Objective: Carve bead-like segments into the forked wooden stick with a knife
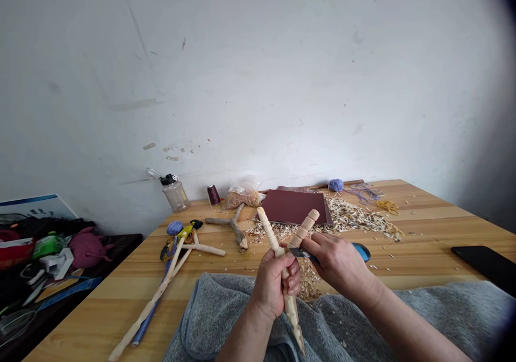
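A peeled, Y-shaped forked stick (pixel 293 313) stands in my left hand (pixel 277 281), which is wrapped round it just below the fork. Carved rings run along both prongs, and its lower end tapers to a point over the grey towel (pixel 217 303). My right hand (pixel 336 257) is closed on a utility knife with a blue-and-black handle (pixel 362 252). The knife's blade (pixel 297 252) lies against the base of the right prong, near my left thumb. Most of the handle is hidden under my right hand.
Wood shavings (pixel 355 217) surround dark red sandpaper sheets (pixel 292 206). A barked forked branch (pixel 236 225), peeled sticks (pixel 169 276), a water bottle (pixel 176 194), a thread spool (pixel 213 194), a bag of shavings (pixel 243 193) and blue yarn (pixel 335 185) lie about. A black phone-like slab (pixel 487 265) sits right.
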### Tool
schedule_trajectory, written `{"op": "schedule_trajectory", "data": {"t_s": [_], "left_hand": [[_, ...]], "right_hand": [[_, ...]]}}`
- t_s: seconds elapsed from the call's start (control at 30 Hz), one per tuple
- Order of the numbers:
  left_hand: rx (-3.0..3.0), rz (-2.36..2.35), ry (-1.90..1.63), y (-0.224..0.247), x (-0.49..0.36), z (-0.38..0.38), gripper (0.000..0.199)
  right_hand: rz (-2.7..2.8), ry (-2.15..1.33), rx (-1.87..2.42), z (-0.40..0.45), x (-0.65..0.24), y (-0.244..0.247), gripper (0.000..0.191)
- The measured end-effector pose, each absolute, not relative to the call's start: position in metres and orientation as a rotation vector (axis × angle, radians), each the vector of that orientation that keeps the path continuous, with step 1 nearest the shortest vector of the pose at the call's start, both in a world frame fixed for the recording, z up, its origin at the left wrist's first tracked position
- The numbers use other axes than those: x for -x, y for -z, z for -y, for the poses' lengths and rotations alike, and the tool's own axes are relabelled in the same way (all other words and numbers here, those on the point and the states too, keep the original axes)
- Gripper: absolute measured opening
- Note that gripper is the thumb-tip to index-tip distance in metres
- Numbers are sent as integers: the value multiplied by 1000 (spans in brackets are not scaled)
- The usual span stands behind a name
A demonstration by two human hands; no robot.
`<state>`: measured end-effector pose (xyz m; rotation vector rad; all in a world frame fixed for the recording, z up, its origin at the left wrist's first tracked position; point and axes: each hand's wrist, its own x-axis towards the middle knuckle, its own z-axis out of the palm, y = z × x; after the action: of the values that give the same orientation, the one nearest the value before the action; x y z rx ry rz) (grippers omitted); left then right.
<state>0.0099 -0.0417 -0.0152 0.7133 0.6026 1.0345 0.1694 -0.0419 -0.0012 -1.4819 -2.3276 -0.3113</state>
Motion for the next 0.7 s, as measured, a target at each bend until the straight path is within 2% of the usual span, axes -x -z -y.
{"op": "schedule_trajectory", "data": {"t_s": [0.47,0.6,0.7], "left_hand": [[-897,-807,-1215,15,-21,53,30],[-1010,-846,-1276,22,-21,52,32],[-998,-785,-1264,20,-20,51,30]], "right_hand": [[2212,374,1714,53,-155,0,22],[2190,270,1713,53,-156,-2,24],[2172,3,1539,50,-158,-1,22]]}}
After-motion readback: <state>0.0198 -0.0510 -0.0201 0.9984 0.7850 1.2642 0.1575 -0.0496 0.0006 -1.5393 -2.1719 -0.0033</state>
